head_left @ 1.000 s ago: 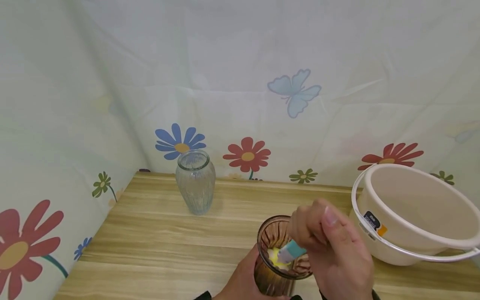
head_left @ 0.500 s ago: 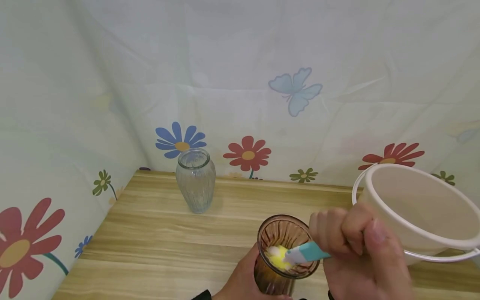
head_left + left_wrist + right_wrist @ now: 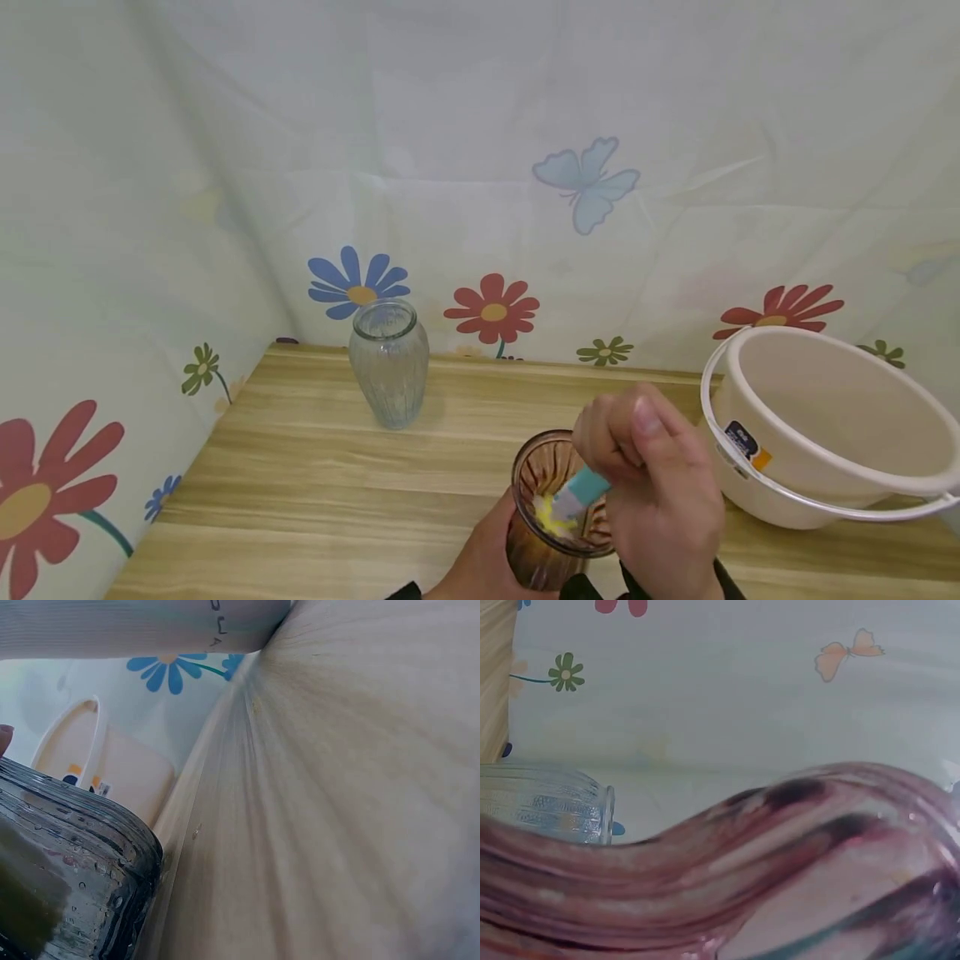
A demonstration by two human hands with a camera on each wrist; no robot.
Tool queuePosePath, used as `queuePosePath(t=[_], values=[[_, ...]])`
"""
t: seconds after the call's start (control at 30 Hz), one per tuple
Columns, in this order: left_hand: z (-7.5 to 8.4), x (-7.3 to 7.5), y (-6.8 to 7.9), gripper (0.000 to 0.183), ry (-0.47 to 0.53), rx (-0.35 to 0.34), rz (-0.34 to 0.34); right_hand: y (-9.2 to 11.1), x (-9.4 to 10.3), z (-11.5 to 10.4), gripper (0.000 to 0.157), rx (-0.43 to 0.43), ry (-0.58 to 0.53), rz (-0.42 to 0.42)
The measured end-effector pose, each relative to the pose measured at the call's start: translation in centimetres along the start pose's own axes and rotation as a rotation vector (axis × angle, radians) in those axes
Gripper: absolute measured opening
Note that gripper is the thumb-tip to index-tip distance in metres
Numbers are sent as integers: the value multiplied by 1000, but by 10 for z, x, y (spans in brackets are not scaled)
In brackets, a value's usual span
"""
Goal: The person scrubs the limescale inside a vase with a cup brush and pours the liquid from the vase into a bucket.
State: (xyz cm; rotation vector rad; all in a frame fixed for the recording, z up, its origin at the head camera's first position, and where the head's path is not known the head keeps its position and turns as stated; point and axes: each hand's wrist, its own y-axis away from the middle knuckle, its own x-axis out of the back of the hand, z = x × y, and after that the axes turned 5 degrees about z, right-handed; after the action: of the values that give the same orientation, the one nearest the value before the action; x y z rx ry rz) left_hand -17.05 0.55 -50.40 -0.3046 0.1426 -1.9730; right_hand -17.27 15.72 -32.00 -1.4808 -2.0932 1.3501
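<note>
A brown ribbed glass vase (image 3: 536, 567) with a flared mouth stands at the lower middle of the head view. My left hand (image 3: 480, 557) holds its side; most of those fingers are hidden behind the glass. My right hand (image 3: 660, 492) grips the teal handle of a cleaning brush (image 3: 583, 490), whose yellow and white head sits inside the vase mouth. In the left wrist view, water drops cover the wet lower end of the vase (image 3: 90, 877). The vase's curved wall (image 3: 667, 892) fills the lower part of the right wrist view, blurred.
A clear glass vase (image 3: 390, 371) stands farther back on the left of the wooden table (image 3: 315, 500). To the right is a pale bucket (image 3: 780, 492) with its white handle hanging down in front. A flower-printed sheet (image 3: 450, 100) hangs behind and at the left.
My right hand swung right with the brush handle half a second ago, then came back left, tilting the handle up again. My left hand and the brown vase have stayed nearly still.
</note>
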Motion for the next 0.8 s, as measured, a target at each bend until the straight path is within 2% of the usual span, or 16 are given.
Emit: queuePosePath(t=[0.1,0.2,0.33,0.47,0.57,0.8], values=[[0,0,0,92,36,11,-4,0,-3,-3,37,-86,128,-38],[0,0,0,92,54,-32,-11,-1,-10,-9,37,-216,312,-77],[1,0,1,95,106,-21,-29,-3,-16,-16,36,-382,514,-124],[3,0,1,97,146,34,-42,-2,-16,-15,35,-412,531,-133],[4,1,1,98,153,52,-42,0,-15,-13,33,-423,480,-137],[5,1,2,93,174,46,-52,-2,-17,-14,30,-484,407,-158]])
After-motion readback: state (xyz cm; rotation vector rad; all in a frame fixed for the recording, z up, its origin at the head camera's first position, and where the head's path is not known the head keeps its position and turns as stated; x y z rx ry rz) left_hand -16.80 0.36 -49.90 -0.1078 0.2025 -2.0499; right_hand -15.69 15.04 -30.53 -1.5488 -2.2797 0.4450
